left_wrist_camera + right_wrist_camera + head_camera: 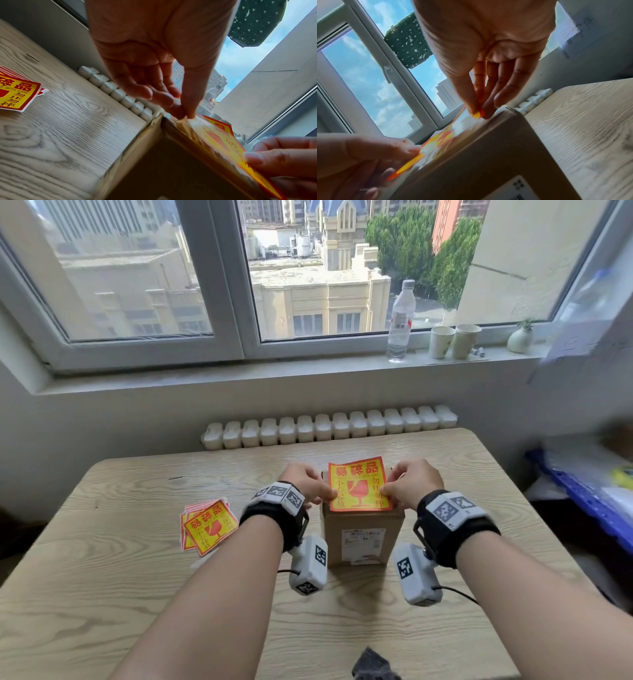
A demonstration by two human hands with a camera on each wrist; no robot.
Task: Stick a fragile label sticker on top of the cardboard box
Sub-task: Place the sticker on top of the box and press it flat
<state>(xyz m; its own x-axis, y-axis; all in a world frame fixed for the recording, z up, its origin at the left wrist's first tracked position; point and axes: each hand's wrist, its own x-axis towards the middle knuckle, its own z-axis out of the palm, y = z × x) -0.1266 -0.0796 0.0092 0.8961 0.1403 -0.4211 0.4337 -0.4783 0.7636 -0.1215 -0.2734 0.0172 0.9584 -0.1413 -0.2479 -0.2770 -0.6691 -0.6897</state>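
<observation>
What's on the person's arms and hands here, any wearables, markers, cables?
Both forearms are bare, no sleeves or gloves. Each wrist carries a black strap topped with a white band of black-and-white square markers. Below each hangs a white camera module with a marker and a thin black cable.

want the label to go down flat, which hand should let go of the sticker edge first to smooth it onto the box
Probably the left hand. Both hands pinch the red-and-yellow fragile sticker over the brown cardboard box; the right hand grips nearer the front corner, a steadier anchor.
</observation>
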